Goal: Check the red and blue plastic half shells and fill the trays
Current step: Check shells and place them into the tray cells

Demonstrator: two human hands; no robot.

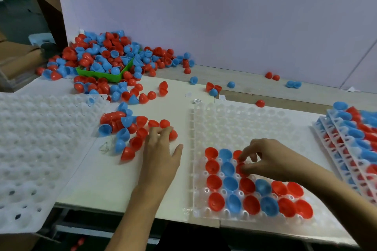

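Red shell (241, 169) — pinched in right hand (263, 161) grip.

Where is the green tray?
The green tray sits far left on the table in the head view, half buried in the big pile of shells by the wall.
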